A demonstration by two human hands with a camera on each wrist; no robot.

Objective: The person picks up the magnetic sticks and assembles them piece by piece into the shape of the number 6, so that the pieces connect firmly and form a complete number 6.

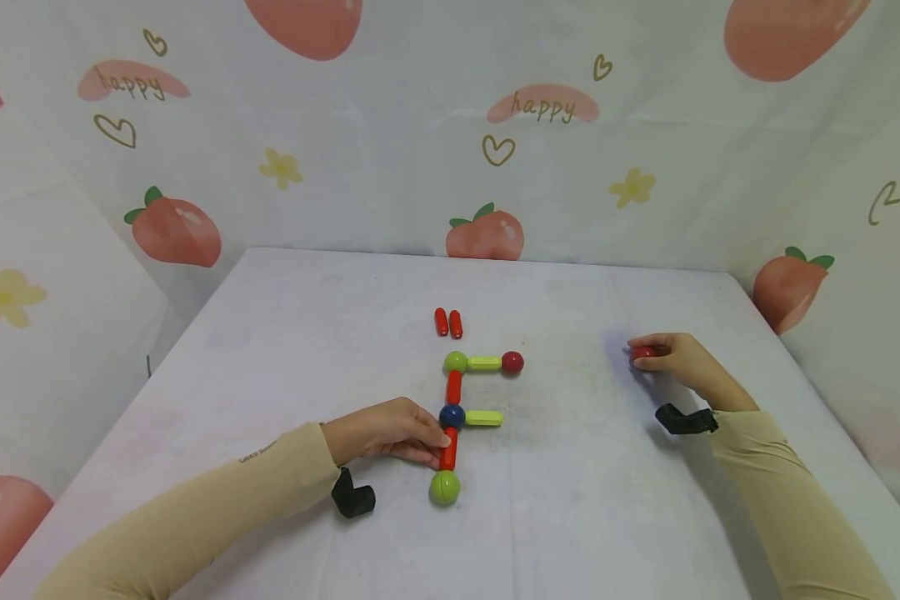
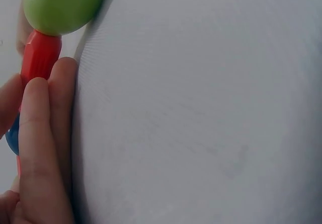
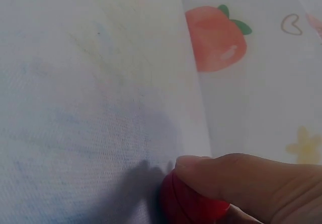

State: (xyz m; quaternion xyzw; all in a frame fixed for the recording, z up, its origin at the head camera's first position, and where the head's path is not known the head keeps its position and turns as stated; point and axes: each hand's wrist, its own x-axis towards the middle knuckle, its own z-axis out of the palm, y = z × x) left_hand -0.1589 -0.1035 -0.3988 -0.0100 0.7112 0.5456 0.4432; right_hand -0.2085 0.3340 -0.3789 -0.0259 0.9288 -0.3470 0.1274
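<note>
My left hand (image 1: 397,429) pinches the lower red rod (image 1: 447,450) of a joined figure of balls and rods. That rod links a green ball (image 1: 445,487) at the near end to a blue ball (image 1: 452,416). From the blue ball a yellow-green rod (image 1: 484,418) juts right, its far end bare. Another red rod (image 1: 454,387) runs up to a second green ball (image 1: 456,362), joined by a yellow-green rod (image 1: 484,363) to a red ball (image 1: 512,362). Over at the right, my right hand (image 1: 678,360) grips a loose red ball (image 3: 188,204) between thumb and fingers.
Two loose red rods (image 1: 448,323) lie side by side behind the figure. A white cloth (image 1: 570,517) covers the table, and a peach-printed curtain (image 1: 390,150) stands along its back and sides. Each wrist wears a black camera mount (image 1: 354,493).
</note>
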